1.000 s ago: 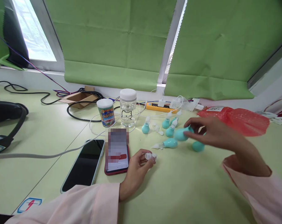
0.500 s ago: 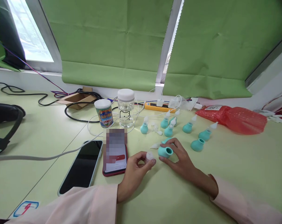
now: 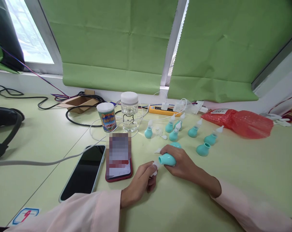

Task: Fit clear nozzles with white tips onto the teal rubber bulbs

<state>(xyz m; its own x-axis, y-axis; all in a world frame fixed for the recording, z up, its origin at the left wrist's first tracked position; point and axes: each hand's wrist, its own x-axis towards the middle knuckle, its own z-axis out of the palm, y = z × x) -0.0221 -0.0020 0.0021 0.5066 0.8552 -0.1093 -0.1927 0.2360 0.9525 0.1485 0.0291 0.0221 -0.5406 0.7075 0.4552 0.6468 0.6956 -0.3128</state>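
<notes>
My right hand (image 3: pixel 181 159) is closed around a teal rubber bulb (image 3: pixel 167 159), its open mouth turned left toward my other hand. A translucent plastic nozzle piece (image 3: pixel 155 166) is pinched in my left hand (image 3: pixel 142 180), close to the bulb's mouth; my fingers cover part of it. Behind my right hand lies another teal bulb (image 3: pixel 176 145), partly hidden, and a clear tip (image 3: pixel 158 150) pokes out beside it. To the right rests a bulb with no tip (image 3: pixel 203 149). Several bulb nasal aspirators with clear tips stand farther back, among them one aspirator (image 3: pixel 148 131) at the left.
A red-cased phone (image 3: pixel 119 170) and a dark phone (image 3: pixel 84 174) lie left of my hands. Behind them stand a printed can (image 3: pixel 106 119) and a clear bottle (image 3: pixel 129 116). White cables run to an orange power strip (image 3: pixel 160 111). A red plastic bag (image 3: pixel 247 124) lies right.
My right hand has turned the bulb so its mouth faces left instead of right, and brought it nearer the nozzle piece. My left hand has rotated, with the piece still pinched.
</notes>
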